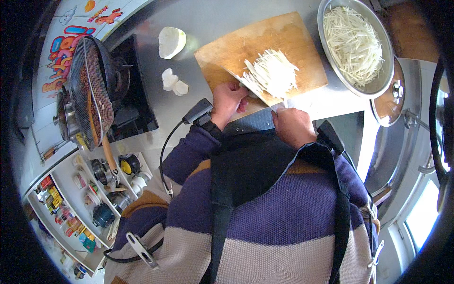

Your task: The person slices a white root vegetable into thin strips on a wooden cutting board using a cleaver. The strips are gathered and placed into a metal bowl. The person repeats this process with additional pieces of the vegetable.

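Observation:
My right hand grips the handle of a kitchen knife, its blade slanting up and left across a wooden cutting board. On the near side of the blade, my left hand presses a pale vegetable piece to the board, fingers curled; the blade and fingers hide most of it. A loose heap of white vegetable shreds, radish by its look, lies beyond the blade. Left of the board rest a large cut chunk of white radish and several small off-cuts.
A steel bowl of white shreds stands right of the board, with a glass lid beside it. At the left, a mesh basket of peanut-like kernels stands near the cooktop. Shelves hold pots and packages; a sink is at right.

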Motion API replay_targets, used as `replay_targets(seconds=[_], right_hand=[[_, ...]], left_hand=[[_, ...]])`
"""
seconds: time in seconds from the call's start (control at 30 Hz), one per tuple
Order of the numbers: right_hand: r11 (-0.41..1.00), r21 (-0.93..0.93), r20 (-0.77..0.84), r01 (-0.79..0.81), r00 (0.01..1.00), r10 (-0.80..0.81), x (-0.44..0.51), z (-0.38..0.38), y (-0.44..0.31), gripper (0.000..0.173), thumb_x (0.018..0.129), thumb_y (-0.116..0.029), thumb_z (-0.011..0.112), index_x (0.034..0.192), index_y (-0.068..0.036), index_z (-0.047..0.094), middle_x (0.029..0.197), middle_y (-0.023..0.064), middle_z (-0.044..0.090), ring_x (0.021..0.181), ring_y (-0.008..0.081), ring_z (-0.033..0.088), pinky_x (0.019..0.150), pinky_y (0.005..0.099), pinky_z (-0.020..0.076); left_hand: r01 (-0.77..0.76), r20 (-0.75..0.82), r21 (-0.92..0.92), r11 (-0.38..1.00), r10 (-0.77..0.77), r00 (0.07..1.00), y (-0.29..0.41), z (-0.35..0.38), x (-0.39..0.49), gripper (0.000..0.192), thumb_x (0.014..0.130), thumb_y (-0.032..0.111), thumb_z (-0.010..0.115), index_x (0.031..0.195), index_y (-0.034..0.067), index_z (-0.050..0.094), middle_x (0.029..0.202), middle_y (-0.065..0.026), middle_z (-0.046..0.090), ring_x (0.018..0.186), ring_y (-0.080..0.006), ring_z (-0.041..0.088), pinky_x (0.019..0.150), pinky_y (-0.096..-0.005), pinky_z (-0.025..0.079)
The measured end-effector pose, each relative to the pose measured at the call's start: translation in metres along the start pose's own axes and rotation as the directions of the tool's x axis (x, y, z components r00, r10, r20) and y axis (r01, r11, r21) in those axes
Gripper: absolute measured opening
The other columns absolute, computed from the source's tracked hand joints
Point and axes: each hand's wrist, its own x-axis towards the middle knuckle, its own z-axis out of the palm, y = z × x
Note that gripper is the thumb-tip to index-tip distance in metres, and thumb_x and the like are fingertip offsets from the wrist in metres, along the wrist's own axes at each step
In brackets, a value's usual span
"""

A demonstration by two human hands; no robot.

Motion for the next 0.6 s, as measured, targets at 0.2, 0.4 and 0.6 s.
replay_targets(seconds=[0.2, 0.4, 0.6], right_hand=[[1.000, 0.005, -0.031, -0.005, 1.000, 0.005, -0.013, -0.004, 0.001, 0.039, 0.098, -0.034, 0.047, 0.086, -0.004, 0.069, 0.079, 0.0215, 0.069, 0.076, 0.0382, 0.069, 0.073, 0.0490, 0.0542], [0.999, 0.044, -0.056, 0.016, 0.998, -0.013, -0.011, -0.010, -0.006, 0.039, 0.098, -0.034, 0.047, 0.087, -0.004, 0.069, 0.081, 0.0204, 0.069, 0.078, 0.0387, 0.068, 0.074, 0.0491, 0.0539], [0.998, -0.014, 0.057, -0.062, 0.996, 0.063, -0.014, -0.007, -0.003, 0.040, 0.098, -0.034, 0.047, 0.084, -0.003, 0.069, 0.082, 0.0206, 0.069, 0.077, 0.0387, 0.068, 0.073, 0.0495, 0.0536]], left_hand=[[-0.018, 0.014, 0.011, 1.000, 0.018, 1.000, -0.001, -0.001, 0.001, 0.027, 0.090, 0.016, 0.064, 0.068, 0.000, 0.060, 0.055, -0.0070, 0.059, 0.041, -0.0136, 0.055, 0.038, -0.0270, 0.044], [-0.017, 0.018, 0.018, 1.000, 0.017, 1.000, -0.003, -0.001, 0.001, 0.028, 0.091, 0.016, 0.063, 0.068, 0.000, 0.060, 0.056, -0.0074, 0.059, 0.043, -0.0143, 0.056, 0.039, -0.0272, 0.045], [0.024, 0.020, 0.019, 1.000, -0.024, 1.000, -0.002, -0.001, 0.001, 0.027, 0.090, 0.015, 0.064, 0.069, 0.000, 0.059, 0.057, -0.0080, 0.060, 0.043, -0.0152, 0.057, 0.039, -0.0272, 0.046]])
